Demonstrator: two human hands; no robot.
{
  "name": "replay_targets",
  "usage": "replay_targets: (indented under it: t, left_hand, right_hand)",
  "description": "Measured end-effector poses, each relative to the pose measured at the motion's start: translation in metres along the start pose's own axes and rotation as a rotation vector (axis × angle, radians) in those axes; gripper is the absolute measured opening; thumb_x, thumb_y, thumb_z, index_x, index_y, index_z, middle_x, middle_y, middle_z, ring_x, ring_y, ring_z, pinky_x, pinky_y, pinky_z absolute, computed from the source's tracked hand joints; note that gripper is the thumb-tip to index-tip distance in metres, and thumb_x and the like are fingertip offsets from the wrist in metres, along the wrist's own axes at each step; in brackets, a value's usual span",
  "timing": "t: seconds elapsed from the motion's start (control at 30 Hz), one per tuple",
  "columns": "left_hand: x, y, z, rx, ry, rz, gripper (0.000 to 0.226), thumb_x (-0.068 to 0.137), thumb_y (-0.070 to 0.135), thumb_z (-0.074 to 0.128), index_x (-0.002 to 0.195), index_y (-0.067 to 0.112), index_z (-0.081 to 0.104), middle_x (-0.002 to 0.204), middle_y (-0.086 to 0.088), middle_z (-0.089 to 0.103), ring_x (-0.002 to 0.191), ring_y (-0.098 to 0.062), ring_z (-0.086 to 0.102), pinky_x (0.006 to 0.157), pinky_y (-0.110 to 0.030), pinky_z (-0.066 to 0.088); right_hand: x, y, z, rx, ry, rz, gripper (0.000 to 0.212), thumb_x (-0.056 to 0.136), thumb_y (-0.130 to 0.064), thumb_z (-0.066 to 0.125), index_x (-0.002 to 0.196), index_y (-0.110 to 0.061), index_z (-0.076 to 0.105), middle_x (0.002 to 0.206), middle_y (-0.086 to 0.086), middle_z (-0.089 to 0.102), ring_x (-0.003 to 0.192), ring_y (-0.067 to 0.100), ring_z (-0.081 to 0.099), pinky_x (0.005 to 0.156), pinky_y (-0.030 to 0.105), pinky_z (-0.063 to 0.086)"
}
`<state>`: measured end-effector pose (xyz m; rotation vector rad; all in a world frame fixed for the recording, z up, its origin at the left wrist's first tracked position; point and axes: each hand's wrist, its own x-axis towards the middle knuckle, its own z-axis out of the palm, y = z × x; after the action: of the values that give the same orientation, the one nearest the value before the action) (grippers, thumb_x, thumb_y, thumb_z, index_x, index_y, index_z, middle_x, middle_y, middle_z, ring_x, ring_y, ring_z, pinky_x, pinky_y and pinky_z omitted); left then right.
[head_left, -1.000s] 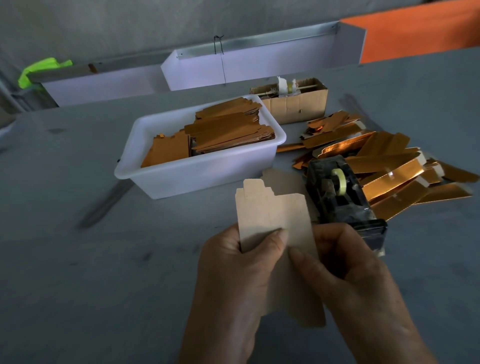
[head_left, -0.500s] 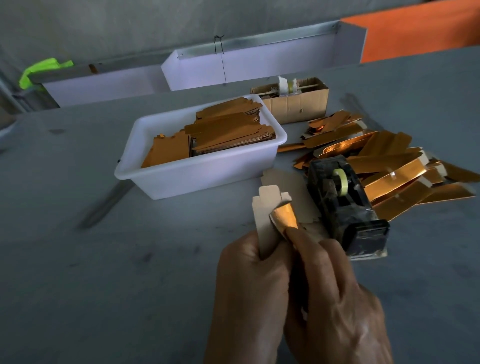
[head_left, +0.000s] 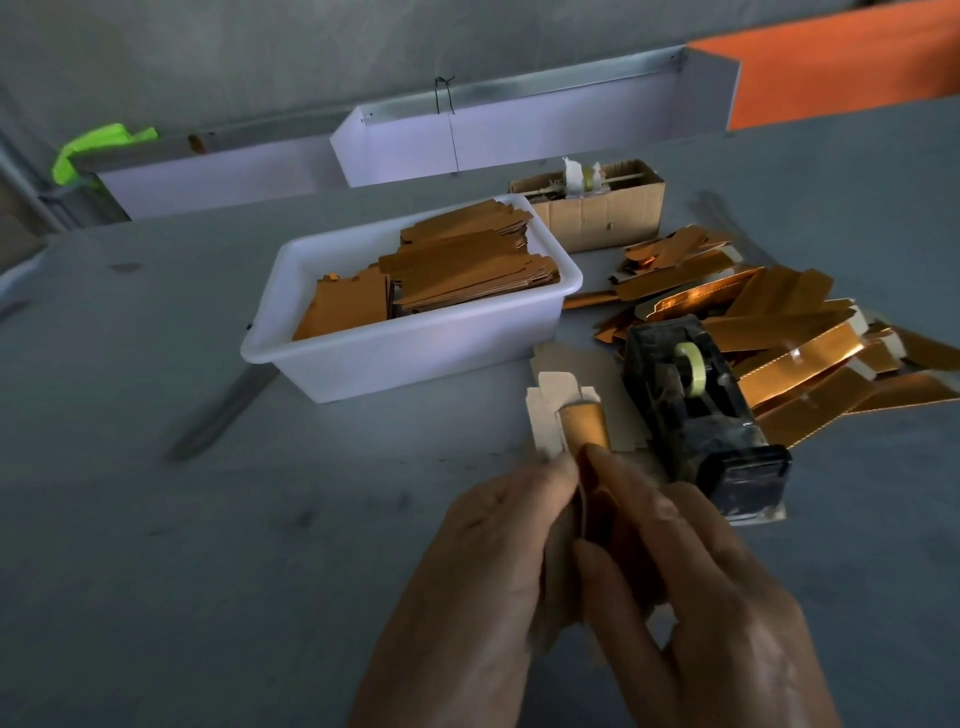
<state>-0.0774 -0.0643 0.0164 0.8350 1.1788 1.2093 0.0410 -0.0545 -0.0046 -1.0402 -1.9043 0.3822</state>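
**A:** Where's the piece on your feed?

**B:** I see it low in the middle, lifted off the grey tabletop (head_left: 156, 519). It's a small card blank, pale beige on one face and glossy orange on the other (head_left: 582, 423). It's folded lengthwise so the orange face curls over the beige one, and its tabbed end points away from the camera.

**A:** And the hands?

**B:** Both are on it. The left hand (head_left: 467, 597) pinches the beige side, with the thumb tip pressed at the fold. The right hand (head_left: 717, 613) has its fingers curled round the orange side, fingertips tight against the card. The two hands touch along the fold, and the blank's lower part is hidden between them.

**A:** What's around it?

**B:** A grimy black tape dispenser with a yellowish roll (head_left: 696, 410) sits just right of the blank. A loose heap of shiny orange-gold folded sleeves (head_left: 810, 358) lies beyond the dispenser. A white rectangular plastic tub (head_left: 415, 358) holding stacked orange blanks is further back on the left, and a small brown corrugated box (head_left: 597, 221) is behind it.
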Motion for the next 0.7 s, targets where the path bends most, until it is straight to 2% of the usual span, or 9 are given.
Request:
replay_targets:
  t: [0.07, 0.17, 0.23, 0.3, 0.37, 0.43, 0.53, 0.63, 0.7]
  left_hand:
    - [0.000, 0.000, -0.002, 0.035, -0.041, 0.026, 0.031, 0.079, 0.036, 0.062, 0.094, 0.011, 0.074, 0.086, -0.016, 0.073, 0.076, -0.030, 0.071, 0.067, -0.037, 0.056]
    - [0.000, 0.002, -0.008, 0.097, -0.069, 0.064, 0.022, 0.081, 0.027, 0.060, 0.094, 0.017, 0.075, 0.079, -0.005, 0.072, 0.071, -0.018, 0.068, 0.057, -0.031, 0.051]
    - [0.000, 0.005, -0.012, 0.130, -0.111, 0.055, 0.024, 0.081, 0.027, 0.059, 0.097, 0.018, 0.075, 0.086, -0.005, 0.074, 0.079, -0.017, 0.069, 0.068, -0.034, 0.053]
    - [-0.001, 0.008, -0.013, 0.187, -0.147, 0.036, 0.025, 0.083, 0.028, 0.058, 0.100, 0.019, 0.073, 0.094, -0.007, 0.075, 0.091, -0.022, 0.071, 0.083, -0.043, 0.053]
    - [0.000, 0.008, -0.015, 0.250, -0.150, 0.027, 0.028, 0.083, 0.028, 0.055, 0.104, 0.020, 0.071, 0.099, -0.007, 0.074, 0.098, -0.021, 0.070, 0.093, -0.046, 0.051]
    - [0.000, 0.008, -0.017, 0.291, -0.188, 0.009, 0.032, 0.082, 0.026, 0.054, 0.110, 0.018, 0.068, 0.102, -0.008, 0.074, 0.100, -0.020, 0.069, 0.095, -0.044, 0.050]
    - [0.001, 0.005, -0.018, 0.247, -0.243, -0.041, 0.042, 0.080, 0.018, 0.059, 0.122, 0.015, 0.060, 0.104, -0.010, 0.073, 0.101, -0.024, 0.069, 0.087, -0.040, 0.053]
    - [0.002, -0.003, -0.015, 0.194, -0.223, -0.086, 0.041, 0.074, 0.017, 0.068, 0.114, 0.012, 0.059, 0.092, -0.006, 0.076, 0.086, -0.020, 0.074, 0.071, -0.027, 0.057]
    - [0.003, -0.008, -0.012, 0.214, -0.187, -0.061, 0.037, 0.074, 0.019, 0.069, 0.109, 0.014, 0.061, 0.088, -0.004, 0.076, 0.081, -0.020, 0.074, 0.069, -0.027, 0.057]
  right_hand:
    - [0.001, 0.000, -0.003, 0.047, -0.041, 0.026, 0.047, 0.082, -0.036, 0.050, 0.126, -0.020, 0.058, 0.085, -0.012, 0.061, 0.068, 0.003, 0.058, 0.059, 0.005, 0.047]
    - [0.004, 0.000, -0.009, 0.252, -0.021, 0.196, 0.041, 0.076, -0.039, 0.064, 0.117, -0.038, 0.056, 0.073, -0.014, 0.064, 0.063, -0.004, 0.064, 0.057, 0.010, 0.052]
    - [0.012, 0.000, -0.018, 0.280, -0.003, 0.310, 0.047, 0.060, -0.052, 0.059, 0.106, -0.043, 0.053, 0.077, -0.012, 0.062, 0.074, -0.007, 0.063, 0.060, 0.004, 0.048]
    - [0.019, 0.003, -0.023, 0.380, -0.083, 0.448, 0.050, 0.050, -0.060, 0.058, 0.097, -0.042, 0.061, 0.084, -0.012, 0.063, 0.083, -0.006, 0.062, 0.057, 0.009, 0.050]
    - [0.026, 0.008, -0.026, 0.638, -0.226, 0.604, 0.050, 0.046, -0.058, 0.063, 0.090, -0.036, 0.071, 0.084, -0.007, 0.070, 0.078, 0.003, 0.066, 0.057, 0.019, 0.052]
    - [0.031, 0.011, -0.027, 0.749, -0.313, 0.657, 0.040, 0.050, -0.050, 0.066, 0.084, -0.031, 0.074, 0.074, -0.001, 0.071, 0.067, 0.009, 0.068, 0.054, 0.020, 0.052]
    - [0.033, 0.012, -0.024, 0.916, -0.344, 0.720, 0.024, 0.060, -0.036, 0.066, 0.074, -0.019, 0.073, 0.065, 0.006, 0.067, 0.055, 0.017, 0.064, 0.048, 0.020, 0.049]
    - [0.032, 0.015, -0.020, 0.935, -0.248, 0.761, 0.014, 0.059, -0.027, 0.067, 0.066, -0.015, 0.069, 0.059, 0.005, 0.065, 0.047, 0.016, 0.061, 0.043, 0.021, 0.047]
    - [0.031, 0.017, -0.019, 0.913, -0.203, 0.753, 0.011, 0.061, -0.024, 0.067, 0.064, -0.014, 0.068, 0.054, 0.002, 0.062, 0.043, 0.012, 0.058, 0.040, 0.019, 0.045]
